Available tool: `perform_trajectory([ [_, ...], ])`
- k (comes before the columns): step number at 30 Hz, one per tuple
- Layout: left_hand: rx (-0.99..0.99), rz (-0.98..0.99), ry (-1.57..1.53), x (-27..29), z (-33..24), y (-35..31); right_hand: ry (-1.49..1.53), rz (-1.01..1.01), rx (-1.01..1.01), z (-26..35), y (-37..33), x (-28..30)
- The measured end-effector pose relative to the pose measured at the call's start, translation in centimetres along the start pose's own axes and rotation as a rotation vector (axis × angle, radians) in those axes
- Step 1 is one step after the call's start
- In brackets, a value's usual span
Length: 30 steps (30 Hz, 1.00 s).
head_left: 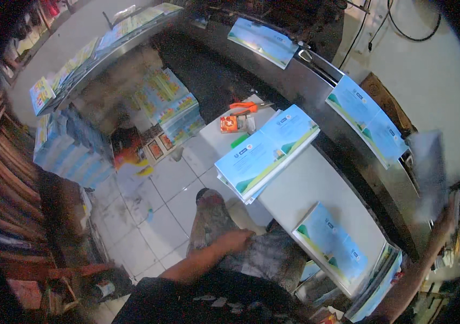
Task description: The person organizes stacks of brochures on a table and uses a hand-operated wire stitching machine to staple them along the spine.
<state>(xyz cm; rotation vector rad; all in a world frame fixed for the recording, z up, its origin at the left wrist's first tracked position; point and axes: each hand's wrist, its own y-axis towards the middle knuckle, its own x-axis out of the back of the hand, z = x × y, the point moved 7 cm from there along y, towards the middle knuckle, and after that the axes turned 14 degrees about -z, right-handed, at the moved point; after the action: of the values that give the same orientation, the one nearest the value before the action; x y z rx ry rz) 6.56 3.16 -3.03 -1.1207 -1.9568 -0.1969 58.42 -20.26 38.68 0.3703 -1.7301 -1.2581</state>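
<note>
Sky blue right across the sheet pile [251,156], with green hills sweeping along its edge! Same blue and green on the folded sheet [329,243], while the blurred sheet [428,173] reads smoky grey. Bright orange on the scissors [245,108], red-orange and white on the little box [230,125]. White table [308,181], pale floor tiles [168,181] gridded by darker lines, and here's a black shirt [197,294]!
</note>
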Motion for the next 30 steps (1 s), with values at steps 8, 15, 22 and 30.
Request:
perform_trajectory([
  [8,-0.011,-0.047,-0.027,-1.4,1.3,0.4,0.351,0.231,-0.530,-5.0,-6.7,-11.0],
  [15,-0.106,-0.088,-0.053,-1.8,0.8,-0.1,-0.157,0.547,-0.047,-2.4,-18.6,-8.5],
  [22,-0.054,-0.005,-0.062,-0.2,-0.8,-0.5,0.165,0.996,0.140,27.8,-23.2,0.6],
  [30,-0.148,-0.140,-0.083,-0.5,-0.3,-0.4,0.459,1.154,-0.213,25.5,-19.0,1.4],
])
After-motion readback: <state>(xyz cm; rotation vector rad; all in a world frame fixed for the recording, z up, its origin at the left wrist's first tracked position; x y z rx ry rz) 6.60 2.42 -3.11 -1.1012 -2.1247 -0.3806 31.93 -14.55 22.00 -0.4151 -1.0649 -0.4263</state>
